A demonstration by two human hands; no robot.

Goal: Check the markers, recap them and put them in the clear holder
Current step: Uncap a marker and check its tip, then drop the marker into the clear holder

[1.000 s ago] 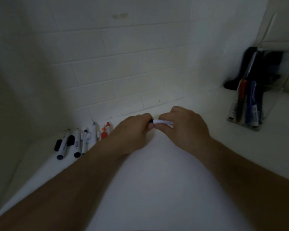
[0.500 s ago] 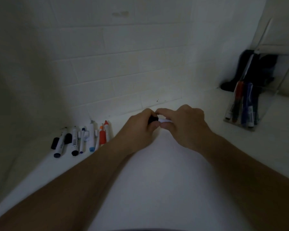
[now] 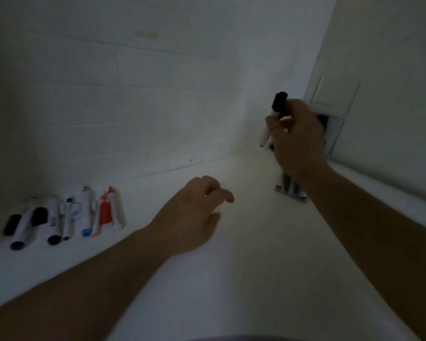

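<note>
My right hand (image 3: 298, 141) grips a white marker with a black cap (image 3: 273, 116), held nearly upright in the air, cap up, over the clear holder (image 3: 290, 190). The hand hides most of the holder; only its base with a few marker ends shows. My left hand (image 3: 194, 215) hovers low over the white table, fingers loosely curled, holding nothing. A row of several loose markers (image 3: 67, 217) lies at the left by the wall, among them an orange-capped one (image 3: 105, 212) and black-capped ones.
A white tiled wall (image 3: 133, 107) runs behind the table. A white side wall with a clear panel (image 3: 330, 99) stands at the right. The white table surface (image 3: 231, 279) stretches between my arms.
My hands have parted. The right hand has lifted the capped marker up and right over the holder. The left hand has let go and stayed low, drifting slightly down.
</note>
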